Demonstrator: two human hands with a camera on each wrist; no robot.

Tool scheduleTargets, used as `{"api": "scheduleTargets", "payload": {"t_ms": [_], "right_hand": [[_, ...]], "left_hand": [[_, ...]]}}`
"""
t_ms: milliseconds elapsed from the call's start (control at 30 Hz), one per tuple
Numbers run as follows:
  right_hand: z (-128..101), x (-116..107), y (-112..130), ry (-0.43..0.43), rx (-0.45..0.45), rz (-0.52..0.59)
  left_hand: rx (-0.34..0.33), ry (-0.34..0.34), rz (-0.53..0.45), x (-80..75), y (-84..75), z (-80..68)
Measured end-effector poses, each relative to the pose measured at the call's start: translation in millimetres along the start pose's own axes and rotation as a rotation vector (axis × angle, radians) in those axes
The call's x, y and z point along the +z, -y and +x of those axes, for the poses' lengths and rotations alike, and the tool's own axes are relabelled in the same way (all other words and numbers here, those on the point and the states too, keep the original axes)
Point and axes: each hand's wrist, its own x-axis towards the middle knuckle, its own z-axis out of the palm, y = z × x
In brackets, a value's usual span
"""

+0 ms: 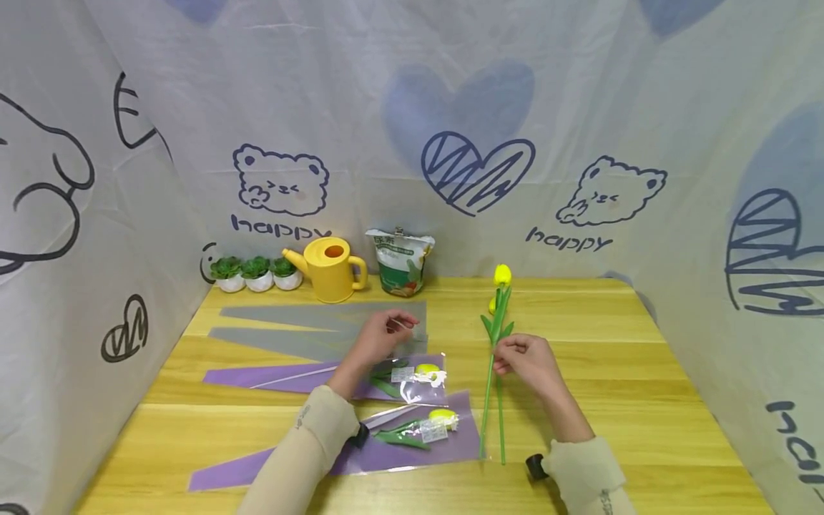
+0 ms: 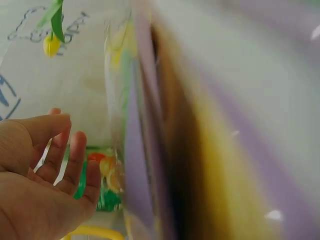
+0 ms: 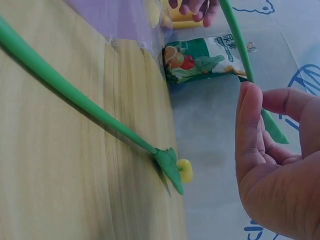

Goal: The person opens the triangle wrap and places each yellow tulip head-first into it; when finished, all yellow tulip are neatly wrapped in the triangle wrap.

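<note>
From the head camera, the right hand point(image 1: 524, 361) pinches a yellow tulip point(image 1: 498, 315) by its green stem, lifted upright, while a second tulip point(image 1: 492, 372) lies on the wooden table point(image 1: 644, 400) just beneath. The left hand point(image 1: 380, 336) hovers over grey wrapping sheets point(image 1: 309, 329), pinching a thin clear strip point(image 1: 407, 326); wrapped tulips point(image 1: 412, 422) lie nearer its forearm.

The left wrist camera shows the fingers point(image 2: 75, 160) loosely curled, blurred purple film beside them.

The right wrist camera shows the stem point(image 3: 245, 55) passing the fingertips point(image 3: 250, 115), the lying tulip point(image 3: 100, 120) to their left.
</note>
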Motion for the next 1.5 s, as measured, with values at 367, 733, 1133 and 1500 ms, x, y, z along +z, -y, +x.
{"api": "scheduleTargets", "payload": {"t_ms": [367,733,1133,1500], "right_hand": [[0.6,-1.9,3.3,-0.023,0.0,0.016],[2.3,-4.3,3.6,-0.021,-0.001,0.027],[1.6,-3.2,2.8,-0.015,0.003,0.019],[0.4,-3.8,-2.2,-0.016,0.005,0.025]], "left_hand": [[-0.049,0.087,0.02,-8.1,8.1,15.4],[-0.052,0.198,0.06,-6.8,29.8,16.9],[-0.06,0.299,0.099,-8.0,27.2,13.2],[-0.047,0.298,0.121,-4.5,26.9,10.7]]}}
